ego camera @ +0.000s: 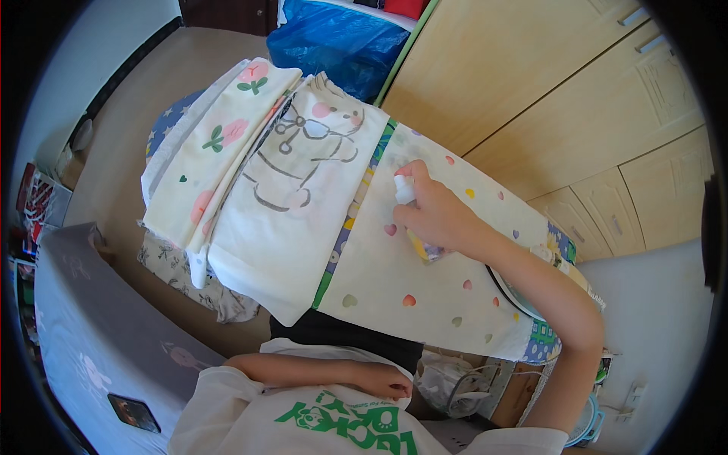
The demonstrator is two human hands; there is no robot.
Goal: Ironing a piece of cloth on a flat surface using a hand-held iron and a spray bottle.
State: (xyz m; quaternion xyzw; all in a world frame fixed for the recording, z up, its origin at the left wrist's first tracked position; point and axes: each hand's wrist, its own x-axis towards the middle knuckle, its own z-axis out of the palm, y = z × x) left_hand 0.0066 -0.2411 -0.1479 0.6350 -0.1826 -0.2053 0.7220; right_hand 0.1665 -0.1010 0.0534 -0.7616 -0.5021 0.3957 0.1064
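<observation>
My right hand (435,210) grips a small spray bottle (405,190) over a heart-printed cloth (375,273). The bottle's white spray head points away from me, and its lower part shows purple and yellow. Faint damp-looking patches mark the cloth near the nozzle. Across my waist rests my left hand (393,382), fingers curled in with nothing visible in them. Left of the heart cloth lies a white fabric piece (267,239) with a drawn animal figure. Beyond it is a folded cream cloth (187,193) with pink flowers. All lie on a padded board like an ironing board (543,341).
Partly behind my right forearm is an appliance, perhaps an iron (520,298), with a black cord. Pale wooden cabinets (540,102) line the far right. A blue plastic bag (341,45) stands behind the board. On the grey-covered bed (131,335) lies a phone (134,413).
</observation>
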